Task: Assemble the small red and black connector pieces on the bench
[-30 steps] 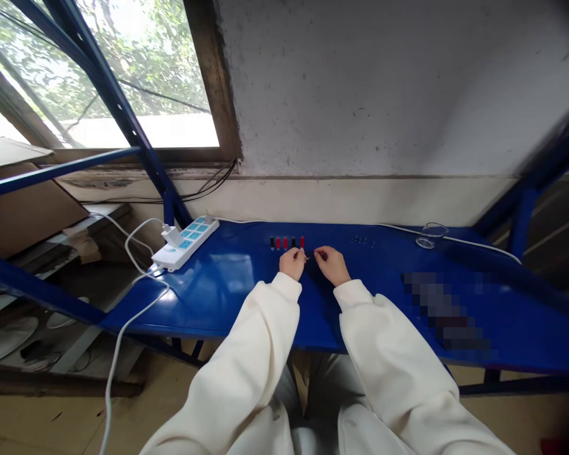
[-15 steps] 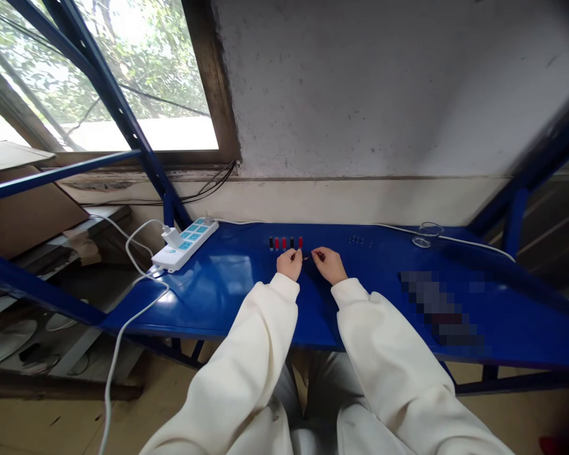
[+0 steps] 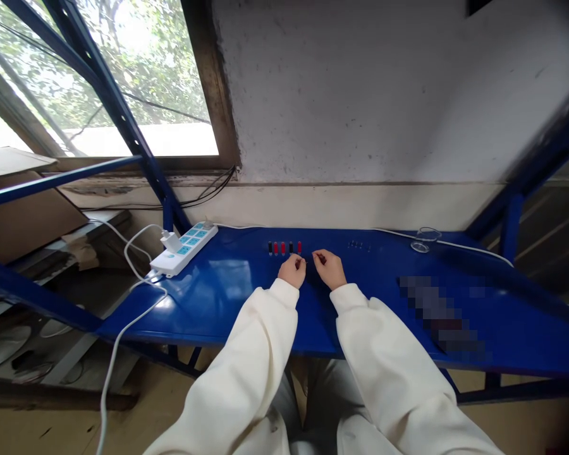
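Observation:
My left hand (image 3: 293, 271) is closed in a pinch above the blue table, its fingertips turned to the right; whatever they grip is too small to name. Across a narrow gap, my right hand (image 3: 330, 269) is pinched too, thumb and forefinger facing the left hand, and its contents cannot be made out. Just beyond the left hand stands a row of small red and black cylindrical pieces, among them a red piece (image 3: 275, 248) and a black piece (image 3: 270, 248). Several tiny metallic parts (image 3: 359, 245) lie farther back to the right of the hands.
A white power strip (image 3: 184, 249) with a plugged-in adapter (image 3: 171, 241) and cable lies at the table's left end. Clear round items (image 3: 420, 247) sit at the back right. A blurred-out dark object (image 3: 439, 316) lies on the blue table (image 3: 370, 278) at right.
The hands stay close together, with the gap between their fingertips slightly changed. A small light piece seen between them before no longer shows clearly. The camera view has tilted a little upward.

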{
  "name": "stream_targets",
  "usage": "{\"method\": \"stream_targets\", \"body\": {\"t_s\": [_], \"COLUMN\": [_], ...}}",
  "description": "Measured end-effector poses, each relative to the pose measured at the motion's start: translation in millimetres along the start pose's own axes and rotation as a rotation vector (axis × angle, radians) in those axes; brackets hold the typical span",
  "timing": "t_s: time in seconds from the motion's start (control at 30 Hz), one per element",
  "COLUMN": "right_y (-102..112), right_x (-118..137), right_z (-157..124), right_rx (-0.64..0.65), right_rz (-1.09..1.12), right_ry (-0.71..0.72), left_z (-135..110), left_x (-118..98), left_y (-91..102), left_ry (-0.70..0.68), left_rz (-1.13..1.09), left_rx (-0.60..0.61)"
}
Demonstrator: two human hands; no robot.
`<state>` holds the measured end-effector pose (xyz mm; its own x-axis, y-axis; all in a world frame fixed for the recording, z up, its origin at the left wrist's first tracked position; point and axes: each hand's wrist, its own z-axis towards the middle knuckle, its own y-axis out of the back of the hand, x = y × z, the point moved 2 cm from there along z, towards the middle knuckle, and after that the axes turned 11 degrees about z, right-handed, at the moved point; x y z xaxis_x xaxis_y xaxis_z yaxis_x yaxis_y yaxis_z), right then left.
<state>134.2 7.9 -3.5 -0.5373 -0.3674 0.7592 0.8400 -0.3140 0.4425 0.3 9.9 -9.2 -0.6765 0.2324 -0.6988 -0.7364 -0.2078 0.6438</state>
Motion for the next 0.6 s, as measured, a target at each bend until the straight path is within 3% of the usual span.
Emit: {"method": "stream_targets", "body": {"t_s": [0.23, 0.6], "right_y": [2.8, 1.8], "right_x": [6.1, 12.2], "right_z": [-0.8, -1.5], "right_rx": [-0.055, -0.057], "right_rz": [0.033, 0.040], "right_ry": [0.014, 0.018], "left_z": [2.7, 13.9], "left_x": [-12.5, -12.3], "left_y": [-1.1, -6.8], "left_ry": [-0.052, -0.008], "left_rz": [-0.047, 0.069], "left_rx": [-0.112, -0.082]}}
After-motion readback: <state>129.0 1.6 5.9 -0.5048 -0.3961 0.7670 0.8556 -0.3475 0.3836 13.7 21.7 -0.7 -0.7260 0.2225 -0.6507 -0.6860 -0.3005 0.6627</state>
